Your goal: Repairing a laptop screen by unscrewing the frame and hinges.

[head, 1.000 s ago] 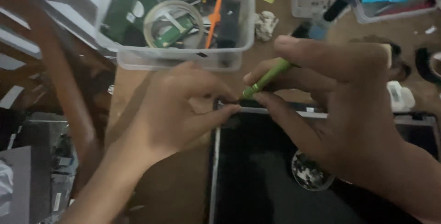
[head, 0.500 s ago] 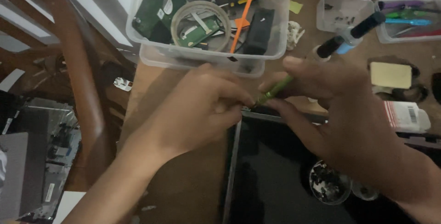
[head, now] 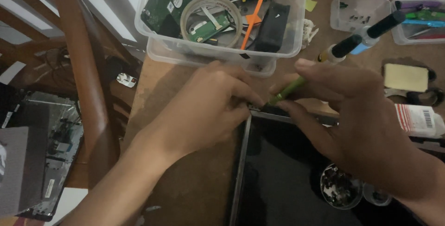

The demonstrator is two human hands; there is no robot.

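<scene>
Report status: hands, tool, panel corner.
Left hand pressed on the dark panel at its top-left corner. Right hand pinching the green tool, tip at that corner. Clear bin close behind.

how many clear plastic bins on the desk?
3: large clear bin above the left hand; small lidded bin top right; another bin at the right edge, cut off. More may sit off-frame.

Clear bin (head: 282, 45): behind both hands, at the table's far edge.
Tape roll (head: 211, 18): inside the bin.
Flat panel (head: 282, 175): before the bin.
Screw dish (head: 341, 191): on the panel.
Small box (head: 359, 10): right of the bin.
</scene>
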